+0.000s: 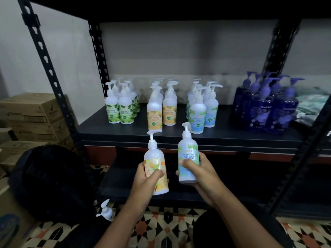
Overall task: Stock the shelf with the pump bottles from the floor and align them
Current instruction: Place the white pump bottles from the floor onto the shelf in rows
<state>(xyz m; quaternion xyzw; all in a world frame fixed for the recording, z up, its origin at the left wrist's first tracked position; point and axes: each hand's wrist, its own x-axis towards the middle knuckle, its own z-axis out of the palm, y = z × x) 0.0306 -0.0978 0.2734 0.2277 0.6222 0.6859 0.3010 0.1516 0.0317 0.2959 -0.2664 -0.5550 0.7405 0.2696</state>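
Note:
My left hand (pixel 146 178) grips a white pump bottle with an orange label (pixel 155 158), held upright below the shelf's front edge. My right hand (pixel 200 174) grips a white pump bottle with a blue cool-mint label (pixel 188 154), slightly higher. On the black shelf board (pixel 93 127) stand rows of matching bottles: green-label ones (pixel 123 106), orange-label ones (pixel 161 108) and blue-label ones (pixel 200 110). White pump heads (pixel 105 209) of bottles on the floor show at the lower left.
Dark blue pump bottles (pixel 268 108) fill the shelf's right part, with packets (pixel 311 102) behind them. Cardboard boxes (pixel 32 111) are stacked to the left. A black bag (pixel 50 181) sits on the patterned floor (pixel 161 230). Black uprights (pixel 48 65) frame the shelf.

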